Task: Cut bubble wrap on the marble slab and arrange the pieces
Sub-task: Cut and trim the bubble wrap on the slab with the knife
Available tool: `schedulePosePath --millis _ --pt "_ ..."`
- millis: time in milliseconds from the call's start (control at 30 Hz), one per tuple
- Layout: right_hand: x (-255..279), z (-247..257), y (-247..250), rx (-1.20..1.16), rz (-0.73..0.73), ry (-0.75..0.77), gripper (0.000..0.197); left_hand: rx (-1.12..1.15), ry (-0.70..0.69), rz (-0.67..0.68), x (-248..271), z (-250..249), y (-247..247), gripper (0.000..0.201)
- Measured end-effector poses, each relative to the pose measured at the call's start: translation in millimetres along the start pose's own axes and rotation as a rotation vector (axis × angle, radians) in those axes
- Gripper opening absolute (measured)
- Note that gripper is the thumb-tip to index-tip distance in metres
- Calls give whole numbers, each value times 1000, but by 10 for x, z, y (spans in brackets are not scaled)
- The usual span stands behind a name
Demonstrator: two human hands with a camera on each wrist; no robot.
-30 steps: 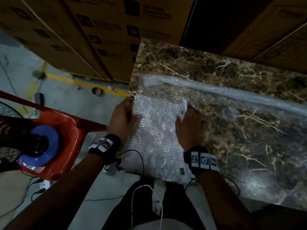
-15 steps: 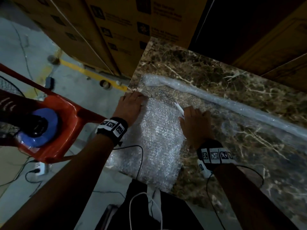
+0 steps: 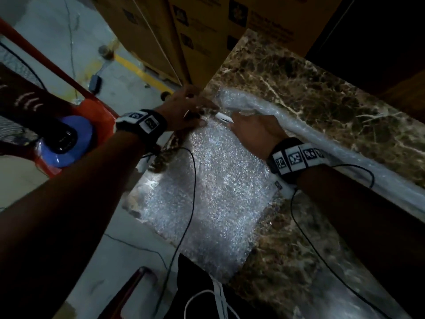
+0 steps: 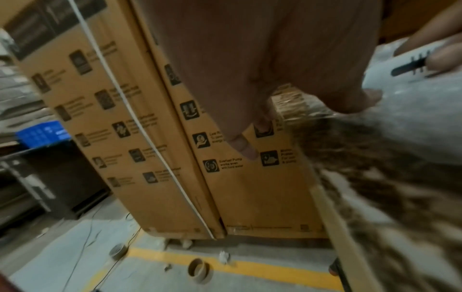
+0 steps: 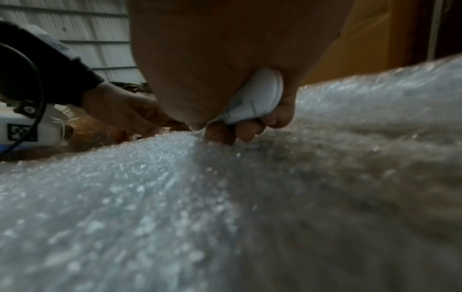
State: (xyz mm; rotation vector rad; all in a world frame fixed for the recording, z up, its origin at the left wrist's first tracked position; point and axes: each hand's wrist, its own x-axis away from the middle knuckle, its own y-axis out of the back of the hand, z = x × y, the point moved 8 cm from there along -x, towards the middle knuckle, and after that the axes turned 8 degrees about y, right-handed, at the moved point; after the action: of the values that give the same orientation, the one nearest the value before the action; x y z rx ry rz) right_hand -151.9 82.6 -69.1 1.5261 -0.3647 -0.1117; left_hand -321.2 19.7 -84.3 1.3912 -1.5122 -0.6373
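Nearest, at centre frame, a flat bubble wrap sheet [image 3: 207,192] on the marble slab [image 3: 322,226], its lower corner overhanging the slab's edge; above it, right hand [image 3: 255,132], fingers curled round a white cutter [image 3: 224,117] whose tip points left at the sheet's far edge; left hand [image 3: 186,109], fingers bent, pressing that edge at the slab's corner; behind, a bubble wrap roll [image 3: 299,132] running to the right; upper frame, cardboard boxes [image 3: 207,31]; left, a red chair [image 3: 99,107].
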Motion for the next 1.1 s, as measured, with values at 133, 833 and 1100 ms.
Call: schedulePosePath --millis 133,833,1100 --pt "-147 35 -136 -47 38 -19 40 53 16 81 1 36 4 59" --pt "301 -126 -52 118 -39 27 18 -111 121 204 14 -60 42 66" --pt "778 -348 -39 188 -29 -4 21 -293 169 261 3 -115 28 64"
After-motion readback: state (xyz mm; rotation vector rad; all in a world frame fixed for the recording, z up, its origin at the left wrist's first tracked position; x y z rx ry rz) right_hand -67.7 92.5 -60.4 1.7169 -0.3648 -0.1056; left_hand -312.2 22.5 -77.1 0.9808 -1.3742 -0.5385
